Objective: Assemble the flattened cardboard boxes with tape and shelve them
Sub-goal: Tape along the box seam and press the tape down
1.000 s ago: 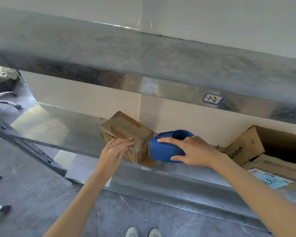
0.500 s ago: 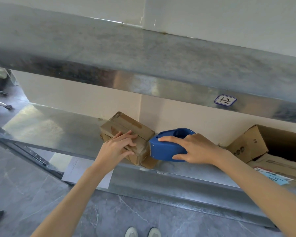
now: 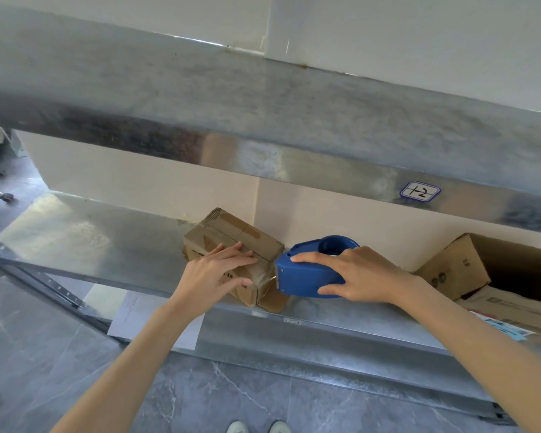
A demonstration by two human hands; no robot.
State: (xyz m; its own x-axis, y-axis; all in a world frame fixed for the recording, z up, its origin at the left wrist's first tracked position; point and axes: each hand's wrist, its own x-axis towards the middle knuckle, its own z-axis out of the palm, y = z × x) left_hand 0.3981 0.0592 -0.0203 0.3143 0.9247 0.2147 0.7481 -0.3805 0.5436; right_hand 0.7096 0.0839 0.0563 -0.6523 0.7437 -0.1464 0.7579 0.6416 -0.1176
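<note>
1. The left hand (image 3: pixel 214 271) lies flat, fingers straight and close together, pressing on the small brown cardboard box (image 3: pixel 231 232).
2. The right hand (image 3: pixel 359 276) curls over the blue plastic tape dispenser (image 3: pixel 306 273), thumb along its lower side. The dispenser's nose is just beside the box's right end.
3. The box sits on the lower grey metal shelf (image 3: pixel 91 239), near its front edge.
4. A larger open cardboard box (image 3: pixel 453 264) lies tilted to the right, and the upper metal shelf (image 3: pixel 263 98) overhangs everything.

matt brown cardboard box (image 3: pixel 231 242), glossy blue plastic tape dispenser (image 3: pixel 306 276), shiny (smudged) metal shelf (image 3: pixel 107 242).
</note>
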